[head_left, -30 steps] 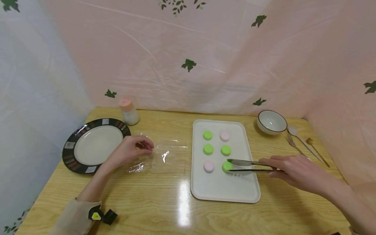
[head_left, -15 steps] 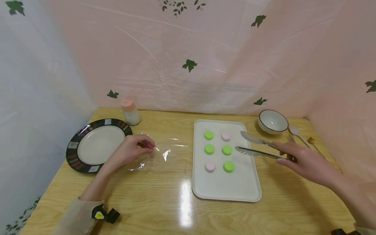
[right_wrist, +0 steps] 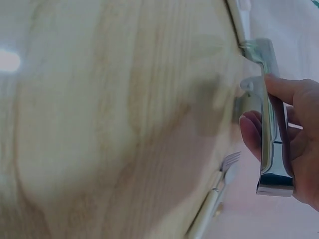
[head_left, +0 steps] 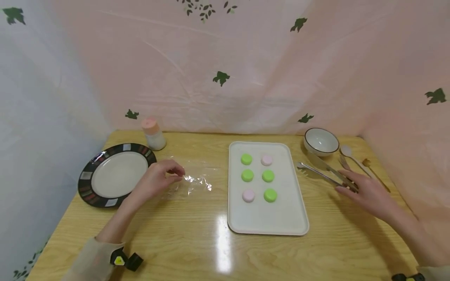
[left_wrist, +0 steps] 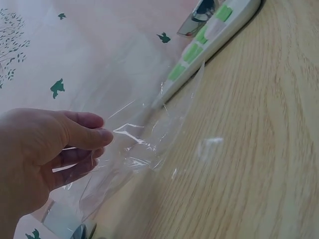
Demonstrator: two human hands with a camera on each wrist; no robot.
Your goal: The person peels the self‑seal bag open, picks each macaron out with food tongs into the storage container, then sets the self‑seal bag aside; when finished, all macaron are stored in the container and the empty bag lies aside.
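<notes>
My left hand pinches a clear plastic bag between thumb and fingers, holding it over the table between the plate and the tray. In the right hand I grip metal tongs, their arms spread apart and nothing between the tips. The tongs lie right of the white tray, below the bowl. Several round sweets like macarons rest on the tray in two columns, among them a green one and a pink one.
A dark-rimmed plate sits at the left, with a pink-capped shaker behind it. At the back right stand a white bowl, a fork, a light spoon and a thin gold-coloured spoon.
My right hand has drawn the tongs off the near-right green sweet and away to the right, past the tray's edge. The sweet stays on the tray. My left hand barely moves; the bag shifts slightly.
</notes>
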